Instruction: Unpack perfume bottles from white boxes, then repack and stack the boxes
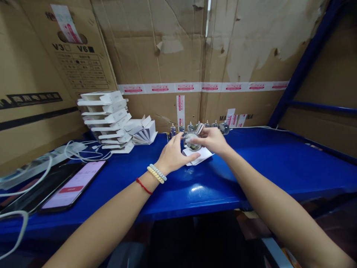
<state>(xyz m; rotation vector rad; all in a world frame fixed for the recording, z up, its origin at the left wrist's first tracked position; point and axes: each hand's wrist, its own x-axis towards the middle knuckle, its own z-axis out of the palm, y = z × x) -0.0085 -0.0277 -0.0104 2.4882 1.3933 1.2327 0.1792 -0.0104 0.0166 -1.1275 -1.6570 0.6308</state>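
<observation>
Both my hands meet over the blue shelf (pixel 279 163), near its back. My left hand (pixel 174 154) and my right hand (pixel 213 140) are closed round a small shiny clear item (pixel 192 140), held just above a white paper packet (pixel 198 155) lying on the shelf. Behind them a row of several small silvery parts (pixel 206 126) stands along the cardboard wall. What the shiny item is I cannot make out exactly.
A stack of flat white cartons (pixel 107 119) rises at the back left, with a fanned pile (pixel 145 134) beside it. A lit phone (pixel 74 184), a dark tablet (pixel 33 193) and white cables (pixel 78 150) lie at the left. Cardboard walls (pixel 178 56) surround the shelf; a blue frame post (pixel 304 63) slants at the right.
</observation>
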